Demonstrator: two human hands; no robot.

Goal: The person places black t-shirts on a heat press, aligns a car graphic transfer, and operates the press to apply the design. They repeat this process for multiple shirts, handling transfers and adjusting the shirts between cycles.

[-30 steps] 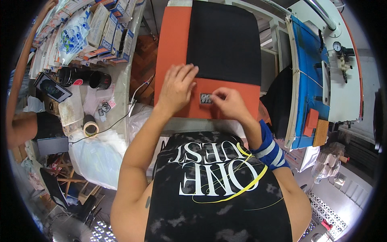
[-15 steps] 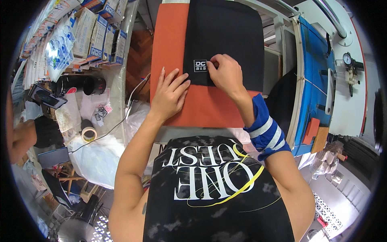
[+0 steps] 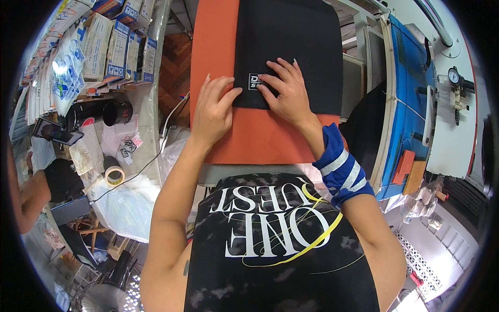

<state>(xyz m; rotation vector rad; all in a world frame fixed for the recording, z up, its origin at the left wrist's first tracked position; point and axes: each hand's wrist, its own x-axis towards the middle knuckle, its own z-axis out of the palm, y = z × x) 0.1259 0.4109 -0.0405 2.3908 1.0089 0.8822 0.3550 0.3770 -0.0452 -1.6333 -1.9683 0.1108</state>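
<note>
A piece of black cloth (image 3: 291, 36) lies on an orange-red pad (image 3: 270, 135) in front of me, leaving strips of the pad bare on the left and near sides. Near the cloth's lower left corner is a small square black-and-white label (image 3: 253, 82). My right hand (image 3: 286, 91) rests on the cloth with its fingers spread, its fingertips over the label's right part. My left hand (image 3: 215, 104) lies on the pad's left strip, its fingers loosely bent and fingertips by the cloth's left edge. It holds nothing that I can see.
A blue flat frame (image 3: 403, 114) and a pressure gauge (image 3: 454, 76) stand at the right. On the left side table are stacked boxes (image 3: 117, 49), a tape roll (image 3: 114, 176), a phone (image 3: 58, 132) and a dark cable. Another person's arm (image 3: 31, 195) shows at the far left.
My right hand has gone from a pinch at the label's right edge to spread fingers partly over it. My left hand's fingers have bent a little. The view has shifted slightly.
</note>
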